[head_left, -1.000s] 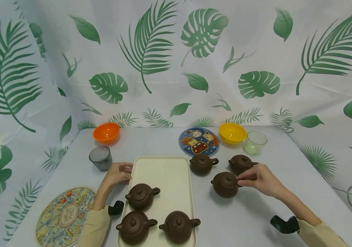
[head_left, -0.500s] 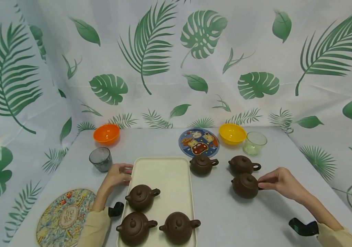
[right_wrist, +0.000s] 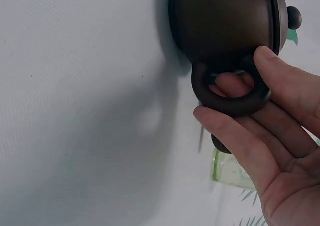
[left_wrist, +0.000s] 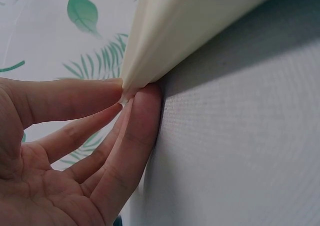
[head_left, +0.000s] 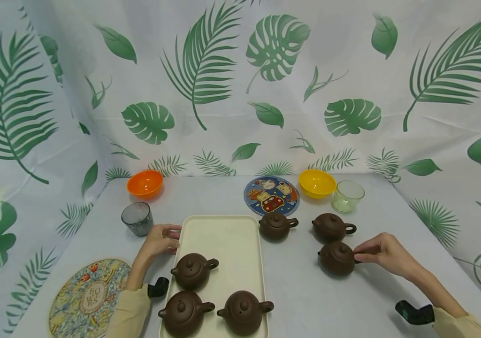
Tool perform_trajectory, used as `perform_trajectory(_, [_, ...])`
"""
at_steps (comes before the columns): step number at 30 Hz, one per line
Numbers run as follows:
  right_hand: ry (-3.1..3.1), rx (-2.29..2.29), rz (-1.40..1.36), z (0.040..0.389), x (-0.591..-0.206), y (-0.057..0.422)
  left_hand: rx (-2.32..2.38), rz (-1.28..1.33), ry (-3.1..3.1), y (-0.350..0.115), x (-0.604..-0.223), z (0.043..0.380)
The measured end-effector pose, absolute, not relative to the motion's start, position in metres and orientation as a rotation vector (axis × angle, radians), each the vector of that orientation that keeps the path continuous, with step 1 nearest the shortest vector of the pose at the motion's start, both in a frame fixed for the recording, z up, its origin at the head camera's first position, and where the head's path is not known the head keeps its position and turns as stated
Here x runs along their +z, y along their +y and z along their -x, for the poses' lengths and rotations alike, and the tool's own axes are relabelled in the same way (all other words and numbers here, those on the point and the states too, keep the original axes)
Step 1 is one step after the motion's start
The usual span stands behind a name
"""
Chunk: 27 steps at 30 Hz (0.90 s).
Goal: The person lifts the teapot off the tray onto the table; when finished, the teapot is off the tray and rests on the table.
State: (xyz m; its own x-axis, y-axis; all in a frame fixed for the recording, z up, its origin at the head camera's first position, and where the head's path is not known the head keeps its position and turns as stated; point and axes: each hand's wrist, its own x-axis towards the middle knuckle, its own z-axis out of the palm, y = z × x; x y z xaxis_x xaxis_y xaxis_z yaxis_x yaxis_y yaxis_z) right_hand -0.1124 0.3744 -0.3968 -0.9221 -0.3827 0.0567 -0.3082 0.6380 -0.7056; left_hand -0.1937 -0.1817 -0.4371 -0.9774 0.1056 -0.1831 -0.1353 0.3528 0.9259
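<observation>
By its loop handle, my right hand (head_left: 385,253) pinches a dark brown teapot (head_left: 336,259), its lid on. The right wrist view shows thumb and fingers about the handle of that teapot (right_wrist: 225,20); whether its base touches the table I cannot tell. Just behind it stands another brown teapot (head_left: 329,226), and a third one (head_left: 275,226) is by the tray's right edge. My left hand (head_left: 160,239) holds the left rim of a cream tray (head_left: 223,234), pinched between thumb and fingers in the left wrist view. Three teapots (head_left: 244,313) sit on the tray's near half.
At the back are an orange bowl (head_left: 145,184), a yellow bowl (head_left: 317,183), a pale green glass (head_left: 347,196) and a round blue mat (head_left: 271,195). A grey glass (head_left: 137,218) stands beyond my left hand. Near left lies a patterned round mat (head_left: 90,300).
My right hand has carried its teapot rightward, then slightly down and nearer to me. The left hand keeps its place on the tray.
</observation>
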Motion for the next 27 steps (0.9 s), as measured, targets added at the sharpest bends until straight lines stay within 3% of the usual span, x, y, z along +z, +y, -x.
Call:
perform_trajectory(17, [2.843, -1.087, 0.348, 0.113, -0.379, 0.36, 1.654, 0.027, 2.428, -0.179, -0.434, 0.192])
perform_trajectory(27, [2.907, -1.263, 0.364, 0.136, -0.358, 0.284, 1.659, 0.043, 2.425, -0.18, -0.434, 0.191])
